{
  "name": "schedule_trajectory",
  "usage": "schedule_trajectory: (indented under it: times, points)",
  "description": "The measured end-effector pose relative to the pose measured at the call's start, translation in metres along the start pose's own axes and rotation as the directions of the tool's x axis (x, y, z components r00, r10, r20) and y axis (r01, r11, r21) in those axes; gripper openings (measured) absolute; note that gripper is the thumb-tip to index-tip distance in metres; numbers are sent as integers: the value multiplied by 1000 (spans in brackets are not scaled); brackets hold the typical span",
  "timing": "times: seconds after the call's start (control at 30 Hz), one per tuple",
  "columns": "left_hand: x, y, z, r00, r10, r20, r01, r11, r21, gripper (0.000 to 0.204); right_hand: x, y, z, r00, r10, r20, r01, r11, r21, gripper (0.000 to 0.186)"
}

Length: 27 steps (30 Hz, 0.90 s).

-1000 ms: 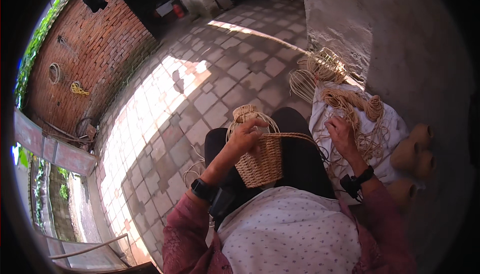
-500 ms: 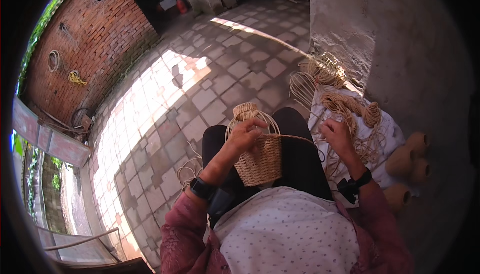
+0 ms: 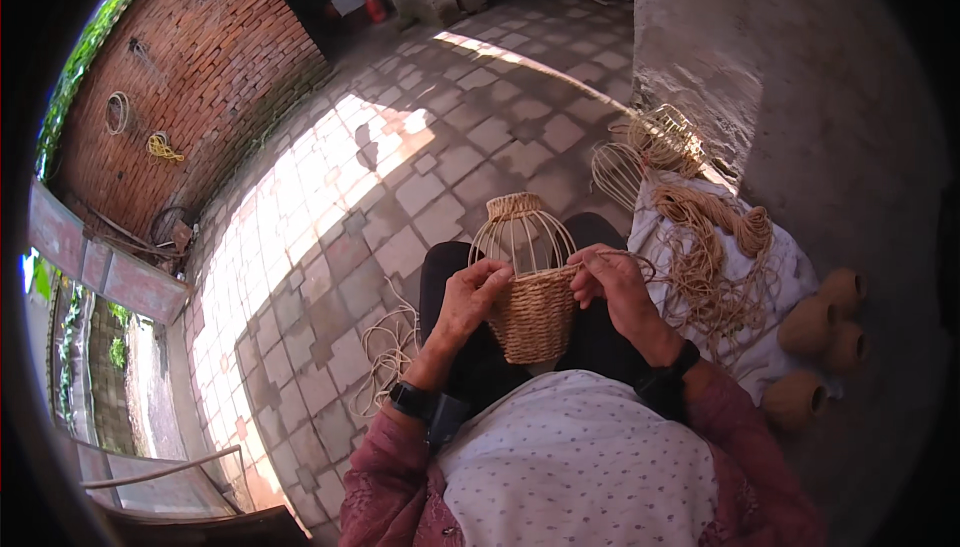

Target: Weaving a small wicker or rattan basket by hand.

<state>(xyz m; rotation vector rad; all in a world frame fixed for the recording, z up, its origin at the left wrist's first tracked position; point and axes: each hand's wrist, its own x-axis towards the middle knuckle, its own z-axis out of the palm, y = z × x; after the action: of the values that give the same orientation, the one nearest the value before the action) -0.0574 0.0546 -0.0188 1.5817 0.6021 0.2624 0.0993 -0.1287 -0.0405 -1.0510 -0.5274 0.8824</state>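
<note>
A partly woven basket point(image 3: 533, 322) rests between my thighs. Its lower body is tightly woven tan cord, while bare ribs point(image 3: 520, 239) rise above it to a narrow woven collar point(image 3: 514, 206). My left hand point(image 3: 468, 299) grips the upper left edge of the weave, thumb and fingers closed there. At the right edge, my right hand point(image 3: 615, 287) pinches a strand of cord point(image 3: 638, 259) close to the ribs. The strand loops out past my fingers on the right. Some fingertips of both hands are hidden behind the basket.
On the right, a white cloth point(image 3: 700, 272) bears tangled cord point(image 3: 705, 217) and rib frames point(image 3: 620, 169). Several brown clay-coloured pots point(image 3: 805, 325) stand beside it. Loose cord point(image 3: 390, 347) lies left of my legs on the paving point(image 3: 330, 347). A plastered wall point(image 3: 760, 77) stands at right.
My right hand has come in from the right to the basket's edge, drawing the strand's free length close. My left hand has shifted from the basket's front to its left side, baring the ribs.
</note>
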Motion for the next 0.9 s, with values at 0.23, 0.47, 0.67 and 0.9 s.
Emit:
schedule_trajectory:
  times: [0.23,0.47,0.67,0.9]
  points:
    - [5,-2,-3,999,20,49,-30,978,204,23,8,7,-8,999,37,-20,-36,998,57,22]
    - [11,2,-1,999,-19,32,8,943,332,20,64,-20,21,987,-47,153,50,999,-14,12]
    - [10,0,2,1000,0,2,-1,944,331,20,74,-29,47,941,-149,304,337,350,-874,11]
    - [6,-5,1,999,38,-34,-26,949,313,21,50,10,49,883,-420,210,362,324,-874,12]
